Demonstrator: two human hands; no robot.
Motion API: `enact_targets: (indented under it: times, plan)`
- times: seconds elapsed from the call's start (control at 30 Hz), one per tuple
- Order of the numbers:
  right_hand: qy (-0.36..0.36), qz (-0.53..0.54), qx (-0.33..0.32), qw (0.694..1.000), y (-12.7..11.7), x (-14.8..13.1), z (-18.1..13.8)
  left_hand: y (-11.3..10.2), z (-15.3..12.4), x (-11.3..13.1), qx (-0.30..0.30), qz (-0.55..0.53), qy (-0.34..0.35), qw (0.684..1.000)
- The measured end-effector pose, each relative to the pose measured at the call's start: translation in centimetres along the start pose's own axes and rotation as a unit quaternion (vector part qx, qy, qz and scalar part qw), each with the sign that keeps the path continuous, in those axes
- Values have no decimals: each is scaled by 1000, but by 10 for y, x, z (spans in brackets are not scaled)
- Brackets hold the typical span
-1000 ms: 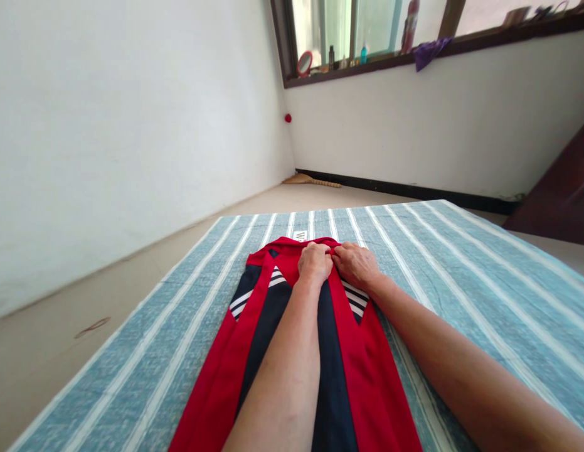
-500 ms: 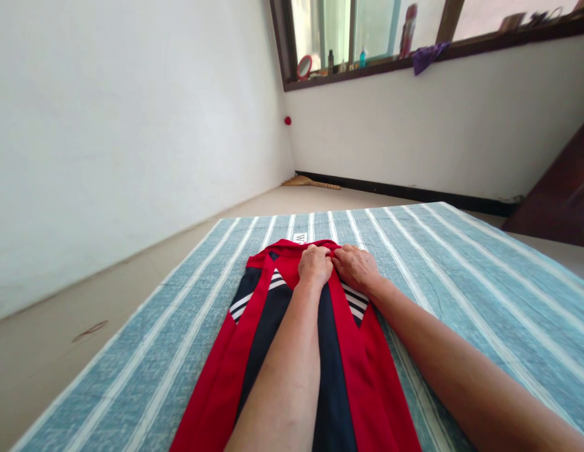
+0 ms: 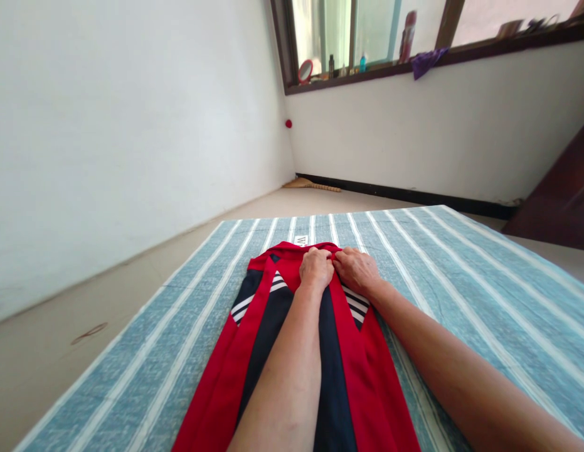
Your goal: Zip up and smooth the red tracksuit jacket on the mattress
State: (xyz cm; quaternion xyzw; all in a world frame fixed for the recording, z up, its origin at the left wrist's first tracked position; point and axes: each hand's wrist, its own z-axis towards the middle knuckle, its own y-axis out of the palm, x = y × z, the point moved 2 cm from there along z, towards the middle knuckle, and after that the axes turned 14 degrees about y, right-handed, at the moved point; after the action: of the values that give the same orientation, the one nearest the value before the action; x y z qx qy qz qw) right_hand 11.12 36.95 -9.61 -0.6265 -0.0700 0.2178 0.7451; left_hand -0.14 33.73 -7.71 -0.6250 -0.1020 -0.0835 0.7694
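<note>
A red and navy jacket (image 3: 216, 383) with white stripes lies on a blue-and-white striped cloth (image 3: 169, 333), its sleeves folded in lengthwise over the body. At its far end, by the collar, my left hand (image 3: 316, 269) is closed on the red fabric. Close beside it on the right, my right hand (image 3: 356, 270) also has its fingers curled on the collar edge. The fingertips of both hands nearly meet and are partly hidden. My left forearm covers part of the jacket's middle.
Beyond the cloth, a straw broom (image 3: 310, 184) lies on the floor by the wall corner. A window sill (image 3: 357, 80) holds a round mirror (image 3: 305, 71), several bottles and a purple cloth (image 3: 426, 63). Dark red furniture (image 3: 559, 201) stands at the right. A thin loop (image 3: 89, 333) lies on the floor at left.
The whole view has shifted down very slightly. Both hands stay at the jacket's collar, and the jacket lies as before.
</note>
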Motion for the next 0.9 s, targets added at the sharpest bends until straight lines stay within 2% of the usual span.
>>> enact_targets:
  times: [0.43, 0.9]
  plan:
    - [-6, 10, 13, 1000, 4, 2, 1, -2, -2, 2, -8, -6, -6, 1000]
    - [6, 6, -9, 1000, -2, 1, -1, -2, -3, 3, -3, -19, -10, 1000]
